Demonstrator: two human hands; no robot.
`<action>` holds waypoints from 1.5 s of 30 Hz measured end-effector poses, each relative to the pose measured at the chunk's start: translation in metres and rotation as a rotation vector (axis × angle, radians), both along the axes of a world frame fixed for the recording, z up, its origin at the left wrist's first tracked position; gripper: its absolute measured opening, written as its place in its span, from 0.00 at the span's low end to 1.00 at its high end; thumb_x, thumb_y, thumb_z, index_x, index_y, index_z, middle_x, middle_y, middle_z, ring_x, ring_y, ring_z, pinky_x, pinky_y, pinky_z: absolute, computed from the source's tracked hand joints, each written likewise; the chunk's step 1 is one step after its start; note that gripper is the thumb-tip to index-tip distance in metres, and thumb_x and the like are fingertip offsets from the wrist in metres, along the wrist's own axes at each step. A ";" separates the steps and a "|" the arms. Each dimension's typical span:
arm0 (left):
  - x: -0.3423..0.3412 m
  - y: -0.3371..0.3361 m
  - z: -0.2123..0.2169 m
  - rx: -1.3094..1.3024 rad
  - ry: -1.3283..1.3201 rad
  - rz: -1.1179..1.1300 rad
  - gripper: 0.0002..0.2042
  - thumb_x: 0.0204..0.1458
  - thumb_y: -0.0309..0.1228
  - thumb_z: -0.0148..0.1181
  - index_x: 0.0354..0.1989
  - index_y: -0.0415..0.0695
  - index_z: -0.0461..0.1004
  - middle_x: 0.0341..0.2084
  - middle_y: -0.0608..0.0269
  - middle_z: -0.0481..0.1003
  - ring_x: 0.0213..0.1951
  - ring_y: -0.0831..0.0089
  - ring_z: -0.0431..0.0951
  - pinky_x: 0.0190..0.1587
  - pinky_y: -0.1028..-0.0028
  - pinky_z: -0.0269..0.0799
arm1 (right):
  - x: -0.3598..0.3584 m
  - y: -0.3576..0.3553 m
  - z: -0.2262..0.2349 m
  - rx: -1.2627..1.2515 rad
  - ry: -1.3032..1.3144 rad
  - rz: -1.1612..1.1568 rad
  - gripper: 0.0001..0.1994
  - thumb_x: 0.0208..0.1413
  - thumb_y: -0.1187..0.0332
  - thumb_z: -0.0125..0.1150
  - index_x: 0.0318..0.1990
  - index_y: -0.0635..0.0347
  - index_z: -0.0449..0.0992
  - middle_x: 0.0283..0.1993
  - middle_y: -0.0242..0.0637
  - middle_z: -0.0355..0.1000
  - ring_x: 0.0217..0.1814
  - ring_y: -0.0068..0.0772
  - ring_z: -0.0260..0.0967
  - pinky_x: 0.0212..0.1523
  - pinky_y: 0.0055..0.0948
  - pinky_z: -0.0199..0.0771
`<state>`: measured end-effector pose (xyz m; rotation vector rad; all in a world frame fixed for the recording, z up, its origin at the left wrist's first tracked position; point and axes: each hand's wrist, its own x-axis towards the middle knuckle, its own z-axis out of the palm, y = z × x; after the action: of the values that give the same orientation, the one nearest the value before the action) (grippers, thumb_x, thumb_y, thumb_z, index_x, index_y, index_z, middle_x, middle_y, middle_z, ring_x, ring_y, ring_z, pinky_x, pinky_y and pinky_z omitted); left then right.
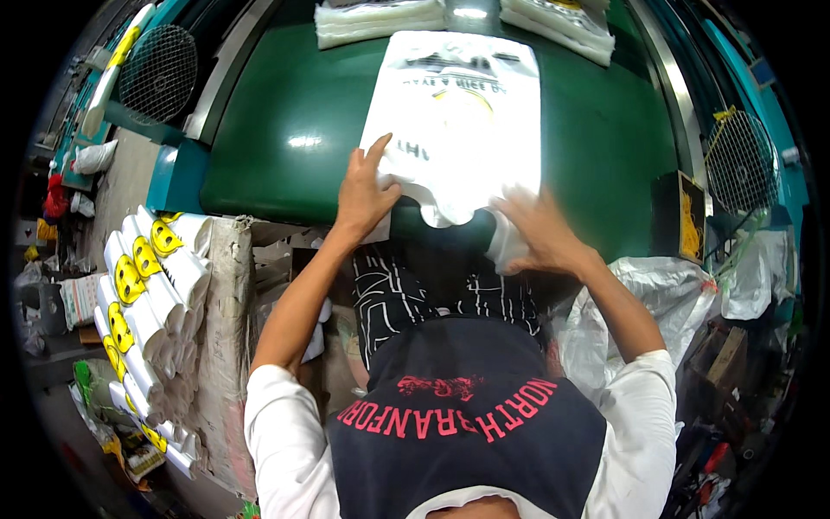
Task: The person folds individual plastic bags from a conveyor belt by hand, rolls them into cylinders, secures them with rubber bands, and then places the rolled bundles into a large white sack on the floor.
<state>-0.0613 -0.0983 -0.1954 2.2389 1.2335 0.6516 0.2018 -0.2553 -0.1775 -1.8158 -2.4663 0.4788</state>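
left hand (365, 192) flat, fingers spread, pressing the near left edge of a white plastic bag (454, 121). right hand (540, 232) blurred, fingers spread on its near right handle. bag flat on green table (285, 130); wire fans (157, 73) either side.

**Both hands spread flat, arms reaching forward**

Your two forearms rise from the lower edge and angle inward, bare from the elbows up to the wrists, white sleeves bunched at your upper arms. Your left hand (365, 192) lies palm down with fingers extended and slightly fanned, the thumb stretched out to the side. Your right hand (543, 232) also faces palm down, fingers splayed and pointing up and to the left, its outline blurred. The hands sit near each other at about the same height, not touching.
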 end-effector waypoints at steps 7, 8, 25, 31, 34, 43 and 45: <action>-0.029 -0.061 0.019 -0.407 0.259 -0.201 0.30 0.43 0.26 0.62 0.59 0.39 0.62 0.39 0.43 0.75 0.39 0.59 0.77 0.46 0.68 0.70 | 0.047 -0.063 -0.048 0.292 -0.089 -0.185 0.49 0.30 0.64 0.73 0.65 0.56 0.53 0.71 0.39 0.46 0.73 0.43 0.41 0.68 0.52 0.40; -0.026 -0.061 0.034 -0.345 0.206 -0.200 0.29 0.44 0.26 0.62 0.58 0.38 0.63 0.38 0.47 0.75 0.36 0.62 0.76 0.43 0.70 0.70 | 0.048 -0.062 -0.052 0.341 -0.076 -0.151 0.46 0.32 0.66 0.71 0.65 0.56 0.54 0.70 0.38 0.48 0.72 0.42 0.43 0.68 0.52 0.40; 0.055 -0.033 -0.006 0.343 0.452 -0.564 0.39 0.35 0.32 0.64 0.60 0.36 0.56 0.64 0.47 0.52 0.61 0.53 0.57 0.58 0.58 0.54 | 0.012 0.079 -0.013 0.034 0.333 -0.498 0.14 0.55 0.57 0.56 0.33 0.62 0.72 0.26 0.47 0.73 0.29 0.50 0.72 0.31 0.41 0.70; 0.053 -0.026 -0.027 0.554 0.466 -0.557 0.20 0.37 0.34 0.59 0.38 0.33 0.74 0.53 0.46 0.66 0.53 0.59 0.66 0.48 0.65 0.64 | 0.014 0.048 0.000 0.472 0.225 0.069 0.15 0.52 0.65 0.61 0.47 0.59 0.72 0.37 0.46 0.74 0.35 0.47 0.73 0.37 0.40 0.71; 0.066 -0.012 -0.005 0.387 0.371 -0.605 0.14 0.43 0.33 0.59 0.33 0.33 0.75 0.42 0.45 0.74 0.41 0.60 0.74 0.38 0.63 0.68 | 0.017 0.065 -0.008 0.462 0.148 0.128 0.18 0.53 0.61 0.59 0.49 0.61 0.71 0.36 0.47 0.74 0.36 0.48 0.73 0.39 0.39 0.71; 0.119 0.034 0.006 0.403 0.337 -0.602 0.31 0.37 0.33 0.67 0.55 0.47 0.66 0.50 0.51 0.67 0.48 0.55 0.71 0.45 0.64 0.71 | 0.057 0.156 -0.007 -0.114 0.681 -0.485 0.20 0.60 0.55 0.48 0.36 0.68 0.74 0.32 0.50 0.73 0.35 0.45 0.69 0.40 0.33 0.68; 0.135 0.048 0.015 0.275 0.527 -0.535 0.29 0.37 0.32 0.65 0.54 0.47 0.68 0.49 0.52 0.67 0.47 0.57 0.71 0.45 0.64 0.71 | 0.065 0.149 -0.011 -0.024 0.387 -0.591 0.23 0.62 0.53 0.42 0.34 0.66 0.74 0.38 0.54 0.73 0.40 0.51 0.70 0.43 0.38 0.68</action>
<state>0.0738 -0.0506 -0.1808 2.9261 0.7086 0.0153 0.2666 -0.1065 -0.1888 -2.0895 -1.5889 0.7212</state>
